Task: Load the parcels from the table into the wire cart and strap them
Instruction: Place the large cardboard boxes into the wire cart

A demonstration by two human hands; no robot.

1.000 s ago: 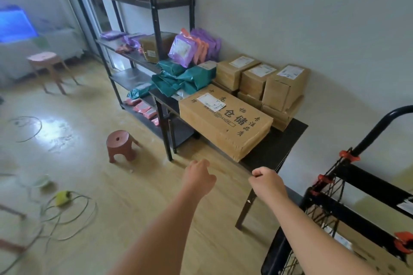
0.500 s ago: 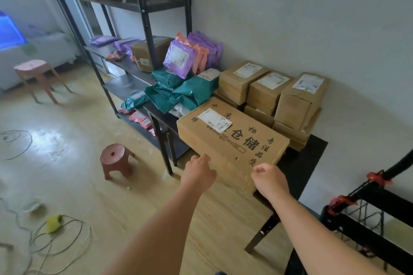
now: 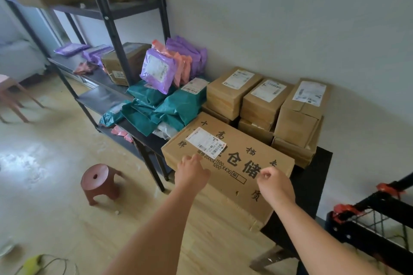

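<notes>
A tall black shelving rack [image 3: 107, 18] stands behind and to the left of the large carton [image 3: 234, 163], which is the reference point for everything here. That carton lies flat under your hands on the black counter [image 3: 317, 163], its near edge overhanging the front, probably because the other parcels crowd the wall side. The wire cart [image 3: 380, 204] waits to the carton's right, low and near enough for a short carry. No parcel can be seen in the part of it that shows.

Behind the carton, against the wall, small brown boxes [image 3: 263, 96] are stacked with labels up. To the back left of the carton lie green mailers [image 3: 174, 107], with purple mailers [image 3: 156, 69] propped upright beyond them. A small brown stool [image 3: 98, 181] sits on the floor to the carton's left.

Your left hand [image 3: 192, 174] hovers over the carton's near left corner, fingers loosely curled, holding nothing. Your right hand [image 3: 274, 183] is over its near right part, fingers curled in, thumb meeting forefinger, also empty. Whether either hand touches the cardboard cannot be told. Both seem set wide apart to take the carton by its two ends.
</notes>
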